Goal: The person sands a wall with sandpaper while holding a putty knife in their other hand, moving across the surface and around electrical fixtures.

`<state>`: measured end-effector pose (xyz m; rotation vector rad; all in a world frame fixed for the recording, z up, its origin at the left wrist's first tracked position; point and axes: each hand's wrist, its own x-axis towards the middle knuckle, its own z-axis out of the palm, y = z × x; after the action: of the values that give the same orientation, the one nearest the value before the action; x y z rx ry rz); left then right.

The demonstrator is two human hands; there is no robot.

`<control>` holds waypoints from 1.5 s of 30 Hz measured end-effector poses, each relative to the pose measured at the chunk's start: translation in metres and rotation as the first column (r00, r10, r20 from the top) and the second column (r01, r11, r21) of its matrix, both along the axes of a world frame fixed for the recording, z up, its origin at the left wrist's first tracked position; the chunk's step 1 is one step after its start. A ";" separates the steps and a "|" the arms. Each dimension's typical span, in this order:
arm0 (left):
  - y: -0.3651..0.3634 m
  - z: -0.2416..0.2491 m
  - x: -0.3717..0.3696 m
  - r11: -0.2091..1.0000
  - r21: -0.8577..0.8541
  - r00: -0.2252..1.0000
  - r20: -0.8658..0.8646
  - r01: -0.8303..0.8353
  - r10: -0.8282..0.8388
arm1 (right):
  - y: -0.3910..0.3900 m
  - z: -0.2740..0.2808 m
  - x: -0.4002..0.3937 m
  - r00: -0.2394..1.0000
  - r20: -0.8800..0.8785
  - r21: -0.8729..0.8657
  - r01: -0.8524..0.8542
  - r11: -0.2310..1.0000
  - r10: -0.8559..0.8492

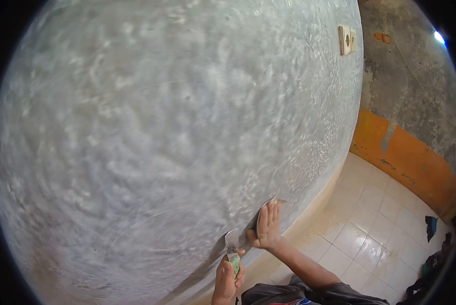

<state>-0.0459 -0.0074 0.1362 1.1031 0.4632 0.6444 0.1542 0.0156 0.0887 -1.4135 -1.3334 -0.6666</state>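
While the left hand (227,278) grips a scraper (233,243) — blade half hidden — right fingers (271,216) press flat on sandpaper (262,218).

1. A grey plastered wall (162,127) fills most of the view, mottled with pale swirling marks.
2. A cream switch plate (347,39) sits high on that wall near its right edge.
3. The adjoining wall (411,76) is rough, stained grey above, with a worn orange band (406,157) along its base.
4. The floor (380,223) is laid with glossy off-white tiles.
5. A bright light (438,36) shines at the upper right.
6. Dark items (431,226) lie on the tiles at the far right.
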 end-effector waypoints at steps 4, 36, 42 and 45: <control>-0.006 0.000 0.042 0.999 -0.021 0.997 -0.068 -0.042 0.040 | -0.001 0.087 0.087 0.994 -0.097 0.069 0.059 0.996 -0.052; 0.001 -0.009 0.177 0.989 0.131 0.994 -0.082 -0.063 0.074 | -0.010 0.041 0.203 0.977 -0.206 0.073 0.074 0.995 -0.058; -0.007 0.012 0.195 0.989 0.135 0.972 -0.217 -0.061 0.090 | -0.016 0.116 0.232 0.980 -0.197 0.104 0.018 0.994 0.003; -0.002 -0.016 0.211 0.990 0.062 0.973 -0.185 -0.126 0.135 | -0.016 0.029 0.203 0.984 -0.173 0.073 -0.023 0.997 0.036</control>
<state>0.1655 -0.0098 0.1203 1.1940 0.6907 0.6722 0.3573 -0.0002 0.1176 -1.3603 -1.1805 -0.5519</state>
